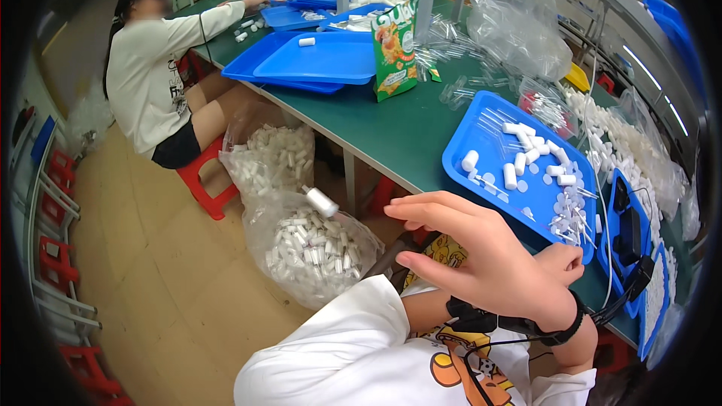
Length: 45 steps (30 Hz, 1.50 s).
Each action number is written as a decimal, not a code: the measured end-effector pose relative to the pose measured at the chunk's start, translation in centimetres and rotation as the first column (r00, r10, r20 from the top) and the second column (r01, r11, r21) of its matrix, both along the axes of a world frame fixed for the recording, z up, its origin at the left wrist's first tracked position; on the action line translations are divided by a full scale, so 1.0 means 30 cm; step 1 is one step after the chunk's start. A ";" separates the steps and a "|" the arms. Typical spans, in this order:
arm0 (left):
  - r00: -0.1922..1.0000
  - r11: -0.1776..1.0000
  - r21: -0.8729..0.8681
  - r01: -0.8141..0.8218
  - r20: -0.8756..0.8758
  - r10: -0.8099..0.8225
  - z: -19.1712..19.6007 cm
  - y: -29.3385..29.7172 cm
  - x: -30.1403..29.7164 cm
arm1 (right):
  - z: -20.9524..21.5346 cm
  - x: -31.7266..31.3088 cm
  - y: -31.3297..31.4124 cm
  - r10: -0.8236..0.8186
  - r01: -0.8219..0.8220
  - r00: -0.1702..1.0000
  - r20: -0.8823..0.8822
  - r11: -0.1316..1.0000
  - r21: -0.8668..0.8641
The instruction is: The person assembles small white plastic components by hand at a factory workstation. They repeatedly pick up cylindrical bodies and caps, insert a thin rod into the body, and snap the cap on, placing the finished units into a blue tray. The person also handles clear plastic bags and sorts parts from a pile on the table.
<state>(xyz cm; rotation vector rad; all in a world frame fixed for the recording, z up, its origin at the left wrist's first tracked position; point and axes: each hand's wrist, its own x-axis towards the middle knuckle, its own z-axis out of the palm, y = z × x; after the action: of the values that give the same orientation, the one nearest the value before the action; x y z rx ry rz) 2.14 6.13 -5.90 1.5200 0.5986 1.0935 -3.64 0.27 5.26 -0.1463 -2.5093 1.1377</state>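
Observation:
My right hand [481, 256] reaches across to the left, its fingers stretched and the thumb apart, with nothing in it. Left of its fingertips, a small white-capped tube [321, 201] hangs in mid-air, tilted, above a clear plastic bag [259, 237] full of similar white-capped tubes. My left hand [562, 263] is partly hidden behind the right wrist, its fingers curled closed at the near edge of a blue tray [459, 135]; what they hold, if anything, is hidden. In that tray lie white caps [510, 175], thin white-ended sticks [573, 224], clear tubes and small pale discs.
A green snack bag [394, 53] stands on the green table [331, 116] beside stacked blue trays [316, 56]. Loose clear tubes and white parts cover the far side. Another person [154, 68] sits at the far left on a red stool [207, 188]. Metal posts [426, 0] rise from the table.

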 end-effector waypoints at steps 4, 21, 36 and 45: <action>1.000 1.000 -0.006 0.006 0.013 -0.006 -0.049 0.020 0.009 | 0.040 0.116 0.005 -0.153 0.144 0.987 0.048 0.978 0.148; 0.998 0.997 -0.043 0.064 -0.019 -0.065 0.014 -0.004 -0.016 | -0.134 0.598 0.551 -0.787 0.467 0.582 0.205 0.530 0.707; 0.986 0.974 -0.155 0.166 -0.003 -0.168 0.020 0.002 -0.046 | -0.091 0.565 0.626 -0.658 0.336 0.673 0.338 0.679 0.652; 0.973 0.968 -0.130 0.217 -0.050 -0.224 0.026 0.007 -0.047 | -0.007 0.543 0.706 -0.637 0.257 0.542 0.548 0.747 0.613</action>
<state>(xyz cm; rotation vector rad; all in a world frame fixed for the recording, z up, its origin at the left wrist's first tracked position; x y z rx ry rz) 0.73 6.33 -5.13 1.4783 0.5173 0.8253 12.64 21.46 5.04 -1.3101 -3.0159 0.1935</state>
